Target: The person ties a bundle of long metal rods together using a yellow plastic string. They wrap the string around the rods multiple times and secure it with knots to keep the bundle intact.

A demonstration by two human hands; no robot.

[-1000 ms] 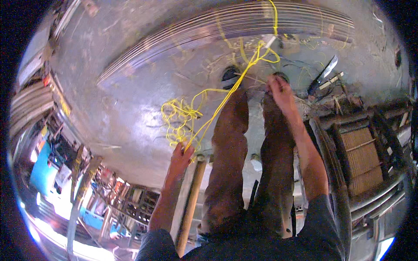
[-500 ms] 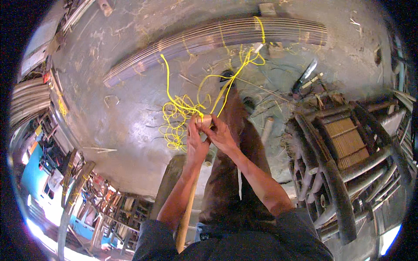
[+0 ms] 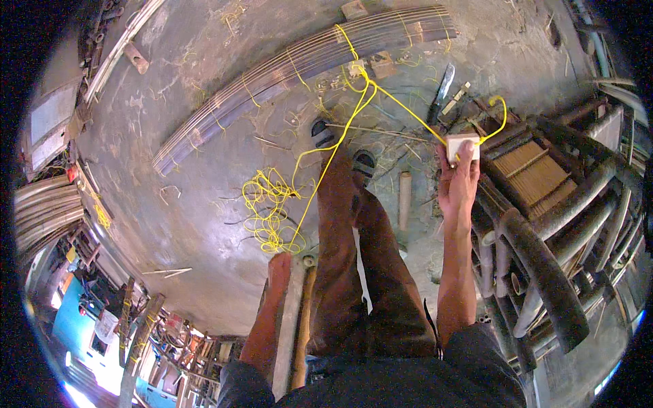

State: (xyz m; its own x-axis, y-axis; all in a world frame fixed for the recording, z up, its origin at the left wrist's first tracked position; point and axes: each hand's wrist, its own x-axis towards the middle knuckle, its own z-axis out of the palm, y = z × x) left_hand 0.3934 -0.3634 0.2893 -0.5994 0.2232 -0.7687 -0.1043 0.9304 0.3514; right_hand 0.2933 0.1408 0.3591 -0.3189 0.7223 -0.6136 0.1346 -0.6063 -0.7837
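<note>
In my right hand (image 3: pixel 459 180) is a small pale wooden block (image 3: pixel 464 140), thumb across its face. A yellow cord (image 3: pixel 409 114) runs taut from this block to the long curved bundle of slats (image 3: pixel 292 71) on the floor ahead. The cord's loose end (image 3: pixel 504 117) curls up beyond the block. My left hand (image 3: pixel 277 266) is curled beside the top of a grey post (image 3: pixel 288 306), just below a tangled heap of yellow cord (image 3: pixel 271 204). Its fingers are mostly hidden. A strand of cord reaches down close to it.
A dark frame of thick poles (image 3: pixel 524 251) with a slatted panel (image 3: pixel 530 173) stands at the right. A large blade (image 3: pixel 445 85) lies on the floor beyond it. Near my legs is a short wooden tube (image 3: pixel 405 197). Curved slats (image 3: pixel 47 207) are stacked far left.
My hands have parted. The right carried the block outward to the right, drawing the cord tight; the left dropped down and left, away from the block. The view has shifted somewhat.
</note>
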